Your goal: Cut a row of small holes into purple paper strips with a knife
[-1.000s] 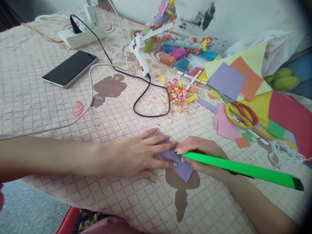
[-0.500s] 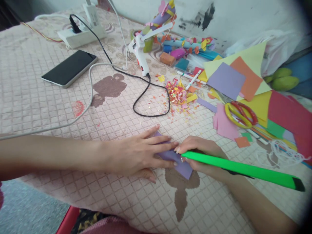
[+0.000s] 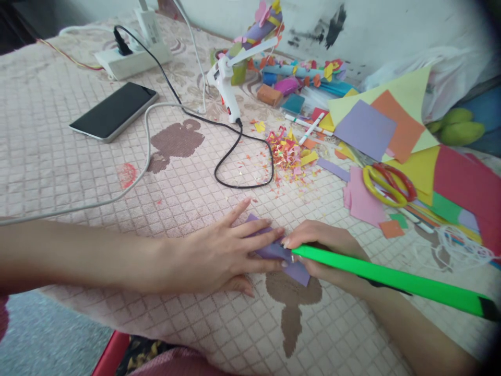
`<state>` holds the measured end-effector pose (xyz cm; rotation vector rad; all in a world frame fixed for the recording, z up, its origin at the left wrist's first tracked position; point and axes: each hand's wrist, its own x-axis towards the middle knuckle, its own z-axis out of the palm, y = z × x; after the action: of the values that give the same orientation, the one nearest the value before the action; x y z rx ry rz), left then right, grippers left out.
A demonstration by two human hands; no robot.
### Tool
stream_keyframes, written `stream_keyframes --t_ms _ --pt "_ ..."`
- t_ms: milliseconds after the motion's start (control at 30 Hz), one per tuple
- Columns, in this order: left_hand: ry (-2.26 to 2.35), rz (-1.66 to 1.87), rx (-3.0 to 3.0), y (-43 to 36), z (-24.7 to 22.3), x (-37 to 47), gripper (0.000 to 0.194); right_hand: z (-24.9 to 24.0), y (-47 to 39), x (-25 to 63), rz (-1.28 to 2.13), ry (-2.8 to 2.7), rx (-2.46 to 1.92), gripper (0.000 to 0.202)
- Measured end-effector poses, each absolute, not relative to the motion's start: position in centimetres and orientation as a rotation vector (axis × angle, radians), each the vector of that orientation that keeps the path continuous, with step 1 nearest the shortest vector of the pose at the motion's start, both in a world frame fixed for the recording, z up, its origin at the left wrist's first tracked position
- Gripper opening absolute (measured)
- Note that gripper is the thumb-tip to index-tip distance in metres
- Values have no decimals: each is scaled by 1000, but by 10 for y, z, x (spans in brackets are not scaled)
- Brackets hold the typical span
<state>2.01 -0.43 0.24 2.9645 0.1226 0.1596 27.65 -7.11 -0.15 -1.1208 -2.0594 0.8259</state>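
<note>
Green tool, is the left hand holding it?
No, the right hand grips the green tool; the left hand lies on the purple paper.

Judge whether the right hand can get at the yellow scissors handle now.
Probably not: the right hand holds the green tool, though the yellow scissors handle lies nearby, apparently unblocked.

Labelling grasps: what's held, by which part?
Right hand grips the long green tool by its end at the purple paper; left hand lies spread on the paper, gripping nothing.
</note>
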Motion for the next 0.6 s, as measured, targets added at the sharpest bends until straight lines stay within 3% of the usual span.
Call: stream_keyframes --t_ms 333,600 --pt "-49 0 2863 19 6 15 58 -1 -75 274 833 -2014 -1164 20" --pt "52 119 2966 7 7 15 58 -3 -76 277 853 -2027 -1160 22"
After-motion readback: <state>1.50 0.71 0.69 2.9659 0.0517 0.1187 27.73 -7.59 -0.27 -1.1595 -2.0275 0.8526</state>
